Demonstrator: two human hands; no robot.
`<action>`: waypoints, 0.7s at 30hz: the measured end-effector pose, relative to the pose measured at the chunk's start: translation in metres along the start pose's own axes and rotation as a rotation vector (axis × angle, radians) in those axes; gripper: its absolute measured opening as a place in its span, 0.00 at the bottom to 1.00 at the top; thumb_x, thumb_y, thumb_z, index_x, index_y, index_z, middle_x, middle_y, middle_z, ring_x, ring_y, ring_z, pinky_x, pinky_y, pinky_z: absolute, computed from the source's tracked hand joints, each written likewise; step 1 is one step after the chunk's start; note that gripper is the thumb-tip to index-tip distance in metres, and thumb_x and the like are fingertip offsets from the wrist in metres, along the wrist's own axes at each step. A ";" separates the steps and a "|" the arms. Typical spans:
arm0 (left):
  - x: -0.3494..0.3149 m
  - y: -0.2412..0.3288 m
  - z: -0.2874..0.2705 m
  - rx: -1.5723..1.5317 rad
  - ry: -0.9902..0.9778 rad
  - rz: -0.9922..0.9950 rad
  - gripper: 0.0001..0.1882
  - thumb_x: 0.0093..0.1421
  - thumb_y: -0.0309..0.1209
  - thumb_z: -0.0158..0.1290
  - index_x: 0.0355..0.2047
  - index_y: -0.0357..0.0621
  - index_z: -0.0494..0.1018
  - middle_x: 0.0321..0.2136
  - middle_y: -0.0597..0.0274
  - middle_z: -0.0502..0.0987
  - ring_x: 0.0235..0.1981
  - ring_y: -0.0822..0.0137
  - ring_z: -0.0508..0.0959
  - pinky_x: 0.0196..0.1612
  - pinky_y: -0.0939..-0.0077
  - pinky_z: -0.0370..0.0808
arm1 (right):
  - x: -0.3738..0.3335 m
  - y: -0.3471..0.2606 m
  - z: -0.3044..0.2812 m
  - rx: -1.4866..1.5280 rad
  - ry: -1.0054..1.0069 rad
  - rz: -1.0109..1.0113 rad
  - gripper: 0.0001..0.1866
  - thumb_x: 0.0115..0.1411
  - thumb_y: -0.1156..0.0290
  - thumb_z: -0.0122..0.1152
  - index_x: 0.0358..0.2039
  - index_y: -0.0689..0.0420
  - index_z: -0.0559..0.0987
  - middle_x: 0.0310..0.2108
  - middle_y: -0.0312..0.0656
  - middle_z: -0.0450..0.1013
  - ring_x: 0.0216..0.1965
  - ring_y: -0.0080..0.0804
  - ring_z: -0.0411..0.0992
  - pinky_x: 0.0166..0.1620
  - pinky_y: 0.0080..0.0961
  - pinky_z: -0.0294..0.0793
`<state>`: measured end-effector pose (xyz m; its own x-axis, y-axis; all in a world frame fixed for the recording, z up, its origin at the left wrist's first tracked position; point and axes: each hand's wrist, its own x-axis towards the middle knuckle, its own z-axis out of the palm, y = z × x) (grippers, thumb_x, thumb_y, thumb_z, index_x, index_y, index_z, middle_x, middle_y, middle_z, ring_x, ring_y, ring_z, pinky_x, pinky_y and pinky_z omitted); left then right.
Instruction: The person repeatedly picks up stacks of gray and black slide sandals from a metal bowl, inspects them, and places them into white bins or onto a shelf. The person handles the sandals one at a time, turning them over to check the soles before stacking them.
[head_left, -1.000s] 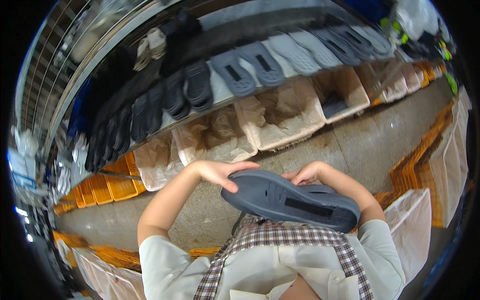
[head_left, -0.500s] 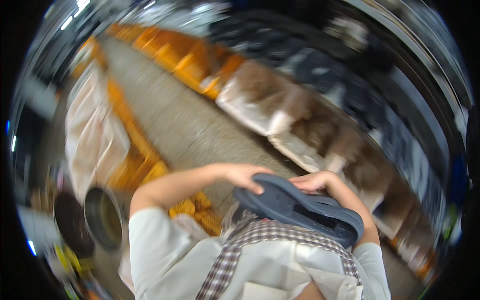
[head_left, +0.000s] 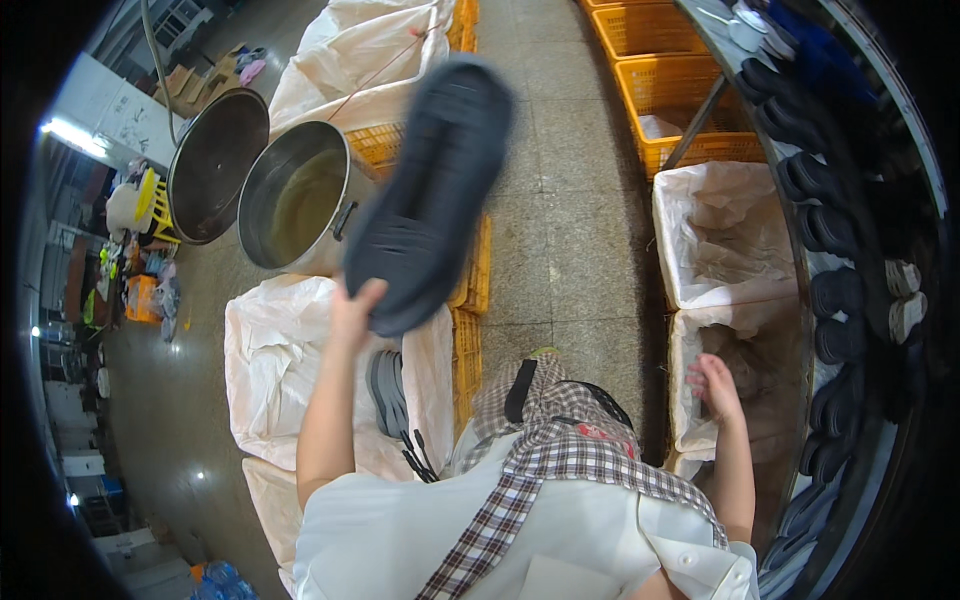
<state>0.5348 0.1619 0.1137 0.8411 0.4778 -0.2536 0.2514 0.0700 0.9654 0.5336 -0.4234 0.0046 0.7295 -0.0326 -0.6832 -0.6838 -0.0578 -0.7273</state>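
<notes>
My left hand (head_left: 358, 310) grips the heel end of a dark blue-grey shoe sole (head_left: 430, 200), its thumb lying on the near face. The sole is raised upright and slightly blurred, above a crate lined with white sheeting (head_left: 275, 340). Inside that crate, by my left forearm, lies a stack of grey soles (head_left: 386, 390). Whether a second sole sits behind the held one I cannot tell. On the other side my right hand (head_left: 715, 385) is open with loosely bent fingers and nothing in it, over a lined crate (head_left: 690, 425) beside the rack.
A large metal pot (head_left: 295, 195) and a dark round vessel (head_left: 215, 165) stand at the left. Orange crates (head_left: 650, 90) line the right of the tiled aisle (head_left: 520, 230). A rack (head_left: 815, 300) along the right edge carries several dark soles.
Both hands held the dark soles together before. Now my left hand alone lifts a sole to the left, and my right hand has come away to the right. The view has turned.
</notes>
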 end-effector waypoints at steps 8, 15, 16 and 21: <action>0.085 0.038 -0.174 0.379 0.633 0.239 0.24 0.53 0.24 0.55 0.51 0.34 0.65 0.43 0.53 0.73 0.43 0.63 0.73 0.49 0.72 0.67 | 0.037 0.022 0.053 -0.249 -0.203 0.137 0.18 0.60 0.56 0.53 0.46 0.52 0.69 0.38 0.33 0.72 0.34 0.21 0.71 0.33 0.20 0.68; 0.178 0.055 -0.199 1.409 0.550 -0.013 0.30 0.50 0.32 0.55 0.55 0.60 0.62 0.43 0.45 0.74 0.46 0.48 0.73 0.46 0.56 0.70 | 0.057 -0.002 0.076 -0.369 -0.207 0.081 0.18 0.58 0.58 0.57 0.44 0.55 0.69 0.35 0.32 0.71 0.33 0.21 0.71 0.33 0.20 0.66; 0.189 0.054 -0.196 1.497 0.522 -0.057 0.32 0.50 0.31 0.54 0.56 0.65 0.60 0.42 0.46 0.75 0.45 0.48 0.74 0.45 0.56 0.71 | 0.059 -0.004 0.077 -0.370 -0.200 0.076 0.19 0.58 0.58 0.57 0.44 0.55 0.69 0.34 0.32 0.71 0.33 0.21 0.70 0.33 0.20 0.66; 0.230 0.047 -0.181 1.684 0.347 -0.092 0.32 0.50 0.27 0.52 0.56 0.66 0.61 0.41 0.43 0.74 0.43 0.48 0.75 0.45 0.58 0.73 | 0.060 0.001 0.084 -0.374 -0.164 0.102 0.19 0.58 0.61 0.57 0.44 0.60 0.69 0.31 0.35 0.71 0.32 0.21 0.69 0.32 0.19 0.66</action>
<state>0.6533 0.4339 0.1116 0.7188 0.6929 -0.0573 0.6659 -0.7098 -0.2298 0.5756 -0.3413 -0.0426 0.6253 0.1002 -0.7739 -0.6778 -0.4219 -0.6022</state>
